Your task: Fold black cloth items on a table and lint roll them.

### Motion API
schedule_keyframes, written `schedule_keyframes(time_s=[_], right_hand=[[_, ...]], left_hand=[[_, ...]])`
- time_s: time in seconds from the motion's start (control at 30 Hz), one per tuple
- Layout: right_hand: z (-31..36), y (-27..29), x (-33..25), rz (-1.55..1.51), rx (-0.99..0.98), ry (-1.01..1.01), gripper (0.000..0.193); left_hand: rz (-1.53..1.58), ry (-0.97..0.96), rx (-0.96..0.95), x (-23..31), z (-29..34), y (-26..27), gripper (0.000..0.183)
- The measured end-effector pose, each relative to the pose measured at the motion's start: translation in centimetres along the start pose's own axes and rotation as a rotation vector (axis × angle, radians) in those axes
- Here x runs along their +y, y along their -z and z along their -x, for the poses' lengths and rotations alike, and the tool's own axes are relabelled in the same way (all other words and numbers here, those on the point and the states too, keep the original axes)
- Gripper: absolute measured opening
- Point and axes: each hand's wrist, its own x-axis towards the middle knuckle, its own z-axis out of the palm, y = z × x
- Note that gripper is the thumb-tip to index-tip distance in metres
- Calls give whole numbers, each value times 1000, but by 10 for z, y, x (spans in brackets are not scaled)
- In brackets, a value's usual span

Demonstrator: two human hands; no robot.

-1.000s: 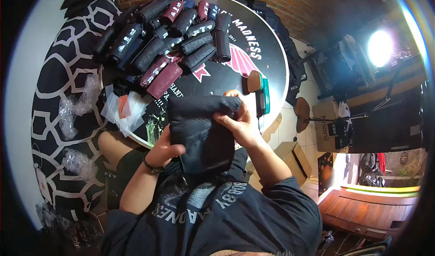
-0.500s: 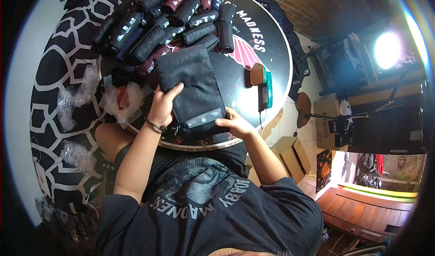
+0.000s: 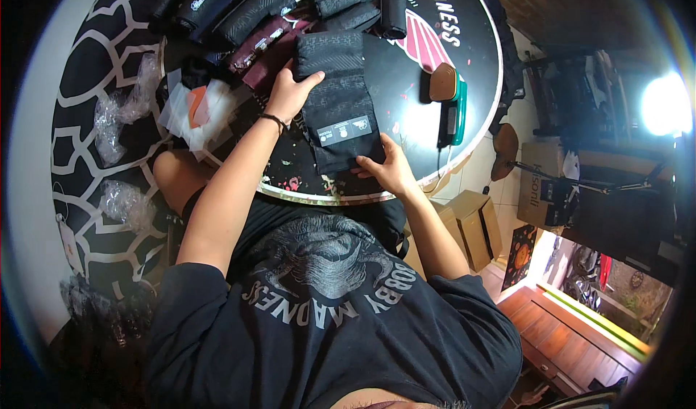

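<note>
A folded piece of black patterned cloth [image 3: 337,90] with a grey printed label strip [image 3: 344,131] near its lower end is between my two hands, over the near part of the round black table [image 3: 406,65]. My left hand [image 3: 291,94] grips its left edge, thumb on top and fingers underneath. At the lower right corner, my right hand [image 3: 390,168] pinches the cloth, its fingers partly hidden. Just beyond lie several rolled black cloth bundles [image 3: 250,21] and a maroon rolled bundle [image 3: 261,43], bearing similar pale labels.
On the table's right side rests a teal handheld device [image 3: 452,115] with a brown flat head and a cable. Translucent wrappers with an orange piece [image 3: 194,108] lie at left, near crumpled clear plastic [image 3: 130,112]. Cardboard boxes [image 3: 475,228] stand on the floor at right.
The view has shifted, so the table sits higher and farther right. The cloth has turned more upright and looks narrower, with a crosswise crease in it. Both hands still hold it.
</note>
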Motion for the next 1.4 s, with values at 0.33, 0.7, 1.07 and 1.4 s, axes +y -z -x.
schedule_keyframes(time_s=[0.33,0.7,1.07,1.4], right_hand=[[0,-1,13,-172,48,-31,40],[28,17,6,355,99,-58,61],[19,-44,-8,806,151,543,29],[-3,-45,30,821,229,793,32]], left_hand=[[-397,-112,264,-2,87,-6,60],[-1129,-588,-325,-13,127,12,92],[-955,-660,31,-22,142,16,57],[-985,-507,76,-31,152,15,24]])
